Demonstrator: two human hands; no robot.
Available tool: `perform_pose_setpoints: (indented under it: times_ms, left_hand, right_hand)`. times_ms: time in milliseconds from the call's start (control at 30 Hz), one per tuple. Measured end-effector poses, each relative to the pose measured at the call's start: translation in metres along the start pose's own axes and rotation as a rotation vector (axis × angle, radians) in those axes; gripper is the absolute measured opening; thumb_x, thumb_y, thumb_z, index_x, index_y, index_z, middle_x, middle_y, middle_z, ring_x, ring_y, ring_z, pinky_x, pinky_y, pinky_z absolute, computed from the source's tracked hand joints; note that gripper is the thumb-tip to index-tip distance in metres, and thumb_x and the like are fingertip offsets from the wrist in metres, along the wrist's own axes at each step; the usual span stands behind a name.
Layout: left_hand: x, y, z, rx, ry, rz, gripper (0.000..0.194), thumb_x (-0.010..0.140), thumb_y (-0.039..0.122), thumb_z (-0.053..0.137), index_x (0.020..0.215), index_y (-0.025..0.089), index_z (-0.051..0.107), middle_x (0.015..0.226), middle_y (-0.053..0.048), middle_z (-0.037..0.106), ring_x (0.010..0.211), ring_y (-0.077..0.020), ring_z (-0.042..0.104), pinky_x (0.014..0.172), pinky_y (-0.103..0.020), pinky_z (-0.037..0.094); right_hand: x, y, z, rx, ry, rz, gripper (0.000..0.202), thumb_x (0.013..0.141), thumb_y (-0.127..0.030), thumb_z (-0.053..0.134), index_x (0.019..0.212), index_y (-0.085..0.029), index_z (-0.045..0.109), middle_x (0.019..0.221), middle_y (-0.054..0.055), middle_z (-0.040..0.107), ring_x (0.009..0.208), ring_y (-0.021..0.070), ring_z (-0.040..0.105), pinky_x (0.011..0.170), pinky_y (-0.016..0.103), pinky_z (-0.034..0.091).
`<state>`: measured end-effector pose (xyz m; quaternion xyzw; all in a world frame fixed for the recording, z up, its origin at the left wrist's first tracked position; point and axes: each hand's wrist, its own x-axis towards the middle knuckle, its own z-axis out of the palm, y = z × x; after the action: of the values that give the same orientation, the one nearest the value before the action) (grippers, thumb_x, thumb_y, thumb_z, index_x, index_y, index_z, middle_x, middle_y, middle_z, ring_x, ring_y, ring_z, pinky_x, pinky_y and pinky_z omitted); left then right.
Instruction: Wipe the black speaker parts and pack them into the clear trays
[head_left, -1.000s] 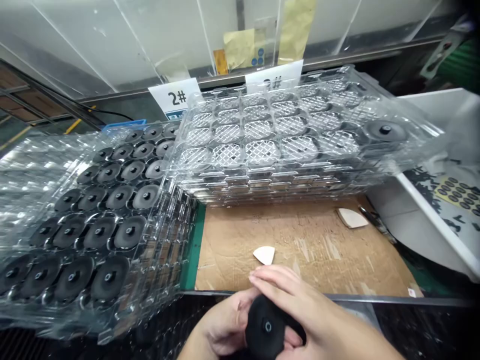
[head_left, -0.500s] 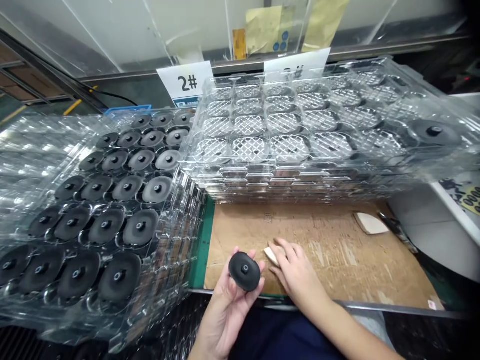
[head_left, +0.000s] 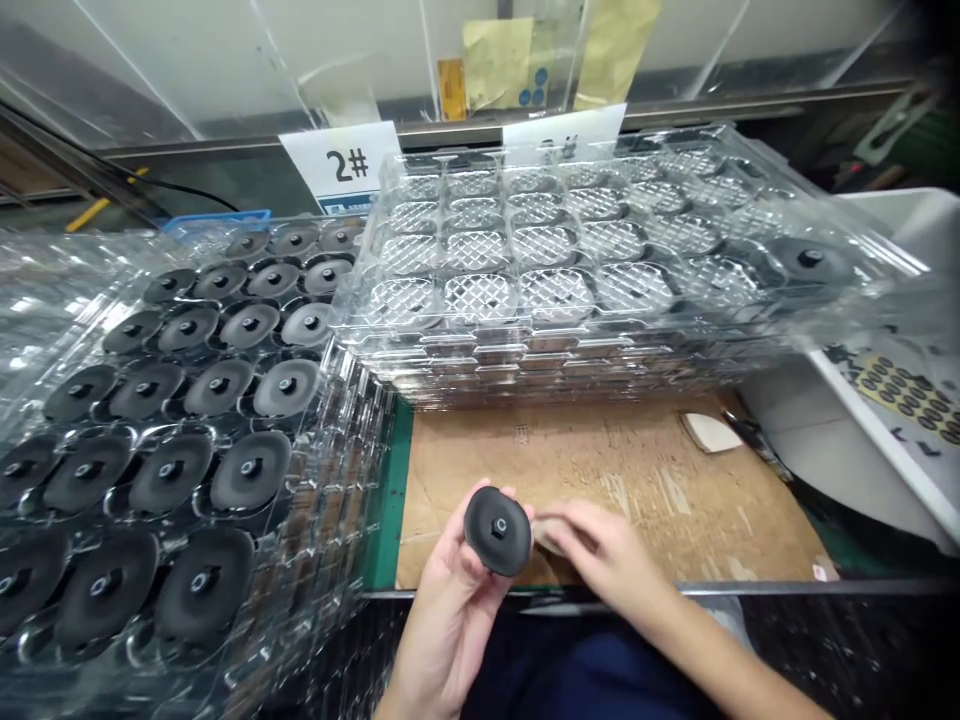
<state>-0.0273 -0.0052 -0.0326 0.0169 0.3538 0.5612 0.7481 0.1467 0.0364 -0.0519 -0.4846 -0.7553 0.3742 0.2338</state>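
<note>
My left hand [head_left: 455, 605] is closed round a black oval plastic part [head_left: 487, 548], whose dished face with a small central post is turned up towards me. Close by its right edge is my right hand [head_left: 611, 560], with thumb and fingers pinched on a small pale wedge-shaped pad [head_left: 551, 537]. The pad is partly hidden by the fingers and blurred, and I cannot tell whether it touches the black part. Both hands are over the near edge of a brown cardboard sheet [head_left: 577, 460].
To the left, a clear tray [head_left: 300, 510] holds rows of similar black parts. Stacked clear trays [head_left: 480, 330] stand behind the cardboard, one black part [head_left: 810, 262] at their right end. Another pale pad [head_left: 711, 433] lies by a white bin [head_left: 877, 410] containing yellow label sheets.
My right hand has brought the pale pad up beside the black part's right edge. The left hand has turned the part slightly. The whole view has shifted a little.
</note>
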Motion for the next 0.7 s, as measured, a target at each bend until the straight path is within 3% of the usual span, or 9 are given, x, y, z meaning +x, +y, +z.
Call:
perform_pose_setpoints:
  times_ms: [133, 200, 267, 333, 367, 467, 533, 633, 700]
  left_hand:
    - [0.002, -0.004, 0.018, 0.093, -0.040, -0.002, 0.059, 0.065, 0.034, 0.072, 0.119, 0.024, 0.054, 0.119, -0.009, 0.060, 0.113, -0.0266, 0.052, 0.095, -0.033, 0.042]
    - [0.001, -0.007, 0.027, 0.116, -0.056, -0.034, 0.052, 0.066, 0.033, 0.072, 0.115, 0.024, 0.057, 0.114, -0.007, 0.063, 0.108, -0.0234, 0.056, 0.093, -0.030, 0.043]
    - [-0.001, -0.008, 0.035, 0.128, -0.050, -0.057, 0.047, 0.066, 0.030, 0.072, 0.111, 0.024, 0.060, 0.112, -0.006, 0.064, 0.103, -0.0219, 0.059, 0.089, -0.028, 0.046]
    - [-0.003, -0.010, 0.042, 0.141, 0.001, -0.046, 0.042, 0.066, 0.026, 0.073, 0.106, 0.026, 0.062, 0.107, -0.004, 0.067, 0.098, -0.0207, 0.061, 0.084, -0.026, 0.048]
    - [-0.005, -0.011, 0.045, 0.149, 0.022, -0.034, 0.042, 0.064, 0.026, 0.074, 0.104, 0.026, 0.063, 0.101, -0.003, 0.069, 0.096, -0.0202, 0.062, 0.083, -0.025, 0.048]
    - [-0.008, -0.013, 0.052, 0.160, 0.010, -0.021, 0.040, 0.063, 0.027, 0.075, 0.102, 0.024, 0.065, 0.080, -0.001, 0.070, 0.089, -0.0188, 0.063, 0.086, -0.027, 0.047]
    - [-0.009, -0.012, 0.056, 0.157, 0.005, -0.021, 0.040, 0.065, 0.026, 0.073, 0.104, 0.024, 0.064, 0.088, -0.003, 0.070, 0.090, -0.0191, 0.063, 0.087, -0.028, 0.048]
    - [-0.010, -0.013, 0.060, 0.158, 0.090, -0.002, 0.039, 0.067, 0.022, 0.072, 0.105, 0.026, 0.063, 0.105, -0.003, 0.067, 0.093, -0.0195, 0.063, 0.082, -0.026, 0.050]
    - [-0.010, -0.017, 0.063, 0.167, 0.099, 0.004, 0.046, 0.062, 0.023, 0.076, 0.106, 0.026, 0.062, 0.105, -0.004, 0.067, 0.095, -0.0204, 0.062, 0.081, -0.025, 0.049]
  right_hand:
    - [0.011, -0.046, -0.034, 0.093, 0.221, -0.041, 0.023, 0.089, -0.022, 0.046, 0.110, -0.025, 0.055, 0.099, 0.003, 0.063, 0.087, 0.0151, 0.060, 0.073, 0.025, 0.050]
    - [0.012, -0.071, -0.046, 0.165, 0.175, -0.178, 0.027, 0.087, -0.017, 0.047, 0.112, -0.025, 0.054, 0.095, 0.002, 0.063, 0.086, 0.0145, 0.059, 0.076, 0.025, 0.049]
    - [0.013, -0.087, -0.054, 0.205, -0.009, -0.225, 0.026, 0.086, -0.012, 0.046, 0.108, -0.023, 0.056, 0.092, 0.002, 0.063, 0.083, 0.0134, 0.059, 0.076, 0.023, 0.049]
    - [0.013, -0.092, -0.057, 0.202, -0.151, -0.185, 0.024, 0.086, -0.010, 0.046, 0.100, -0.022, 0.060, 0.087, 0.001, 0.063, 0.079, 0.0119, 0.059, 0.073, 0.021, 0.049]
    - [0.014, -0.092, -0.057, 0.188, -0.148, -0.172, 0.023, 0.086, -0.010, 0.046, 0.098, -0.021, 0.061, 0.087, 0.001, 0.063, 0.079, 0.0115, 0.059, 0.073, 0.021, 0.048]
    - [0.011, -0.087, -0.052, 0.156, 0.127, -0.239, 0.023, 0.088, -0.012, 0.044, 0.105, -0.015, 0.059, 0.086, 0.005, 0.062, 0.078, 0.0131, 0.058, 0.074, 0.024, 0.047]
    - [0.005, -0.085, -0.050, 0.179, 0.192, -0.308, 0.024, 0.087, -0.011, 0.045, 0.108, -0.012, 0.058, 0.086, 0.007, 0.062, 0.078, 0.0138, 0.058, 0.074, 0.024, 0.048]
    - [-0.005, -0.083, -0.054, 0.233, 0.015, -0.283, 0.022, 0.083, -0.005, 0.048, 0.099, -0.014, 0.061, 0.085, 0.004, 0.062, 0.076, 0.0107, 0.058, 0.070, 0.019, 0.047]
    - [-0.005, -0.083, -0.058, 0.221, 0.006, -0.215, 0.021, 0.084, -0.006, 0.048, 0.096, -0.016, 0.062, 0.084, 0.003, 0.062, 0.074, 0.0098, 0.058, 0.068, 0.018, 0.047]
